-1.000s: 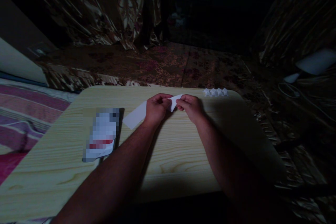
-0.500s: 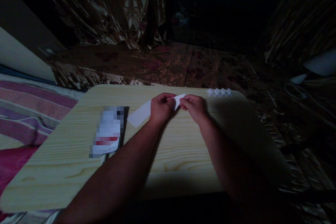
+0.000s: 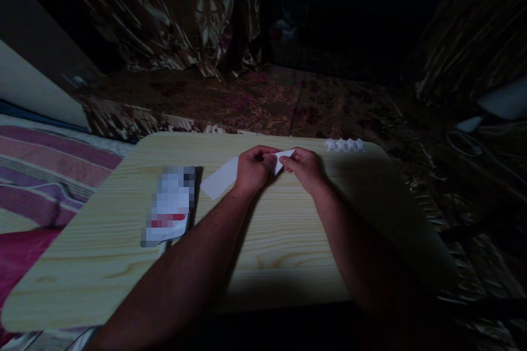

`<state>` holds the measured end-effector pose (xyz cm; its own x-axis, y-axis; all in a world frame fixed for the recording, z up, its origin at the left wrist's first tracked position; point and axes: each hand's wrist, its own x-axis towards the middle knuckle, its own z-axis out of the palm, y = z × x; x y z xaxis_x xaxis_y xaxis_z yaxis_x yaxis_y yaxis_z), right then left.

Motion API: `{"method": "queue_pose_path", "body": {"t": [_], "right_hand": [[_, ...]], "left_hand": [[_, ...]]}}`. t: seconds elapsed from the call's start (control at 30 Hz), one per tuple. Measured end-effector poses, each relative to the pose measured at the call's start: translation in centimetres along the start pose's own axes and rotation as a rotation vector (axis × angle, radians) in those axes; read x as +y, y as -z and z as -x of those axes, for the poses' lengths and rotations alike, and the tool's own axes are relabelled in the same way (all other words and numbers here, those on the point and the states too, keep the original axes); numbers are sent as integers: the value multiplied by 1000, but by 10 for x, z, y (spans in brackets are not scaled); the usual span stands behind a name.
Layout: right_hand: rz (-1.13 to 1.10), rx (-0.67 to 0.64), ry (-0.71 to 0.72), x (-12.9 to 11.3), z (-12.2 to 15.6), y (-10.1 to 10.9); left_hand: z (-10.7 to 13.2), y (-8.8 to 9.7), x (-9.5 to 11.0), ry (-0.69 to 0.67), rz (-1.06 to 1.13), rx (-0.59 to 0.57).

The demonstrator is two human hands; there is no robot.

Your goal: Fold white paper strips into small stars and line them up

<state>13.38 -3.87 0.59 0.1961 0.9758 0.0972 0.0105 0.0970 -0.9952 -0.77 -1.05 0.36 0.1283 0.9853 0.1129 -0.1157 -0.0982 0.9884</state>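
A long white paper strip [image 3: 220, 177] lies across the far half of a light wooden table [image 3: 267, 236]. My left hand [image 3: 253, 169] pinches the strip near its right end, fingers closed on it. My right hand [image 3: 304, 167] is closed on the strip's folded, pointed tip [image 3: 283, 158], which stands up between the two hands. The strip's free end runs out to the left past my left hand, flat on the wood.
Several small white folded paper stars [image 3: 345, 144] sit in a row at the table's far right edge. A blurred packet [image 3: 169, 205] lies left of the strip. Patterned dark cloth surrounds the table; striped bedding [image 3: 45, 170] is at left, white objects [image 3: 500, 101] at right.
The view shifted slightly. The folded tip between my hands has turned a little, pointing more to the right. Both hands stay on the strip in the same place.
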Motion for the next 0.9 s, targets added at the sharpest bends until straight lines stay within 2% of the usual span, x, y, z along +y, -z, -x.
{"method": "queue_pose_path", "body": {"t": [0.27, 0.5, 0.73, 0.83, 0.9], "right_hand": [[-7, -26, 3, 1, -2, 3], [-30, 27, 13, 4, -4, 6], [-73, 50, 35, 6, -5, 6], [-186, 107, 51, 8, -10, 10], [-280, 203, 47, 9, -13, 13]], "left_hand": [[2, -1, 2, 3, -14, -37], [2, -2, 4, 33, -14, 17], [2, -3, 5, 9, -44, -7], [1, -3, 3, 24, -33, 11], [0, -2, 1, 26, -17, 39]]}}
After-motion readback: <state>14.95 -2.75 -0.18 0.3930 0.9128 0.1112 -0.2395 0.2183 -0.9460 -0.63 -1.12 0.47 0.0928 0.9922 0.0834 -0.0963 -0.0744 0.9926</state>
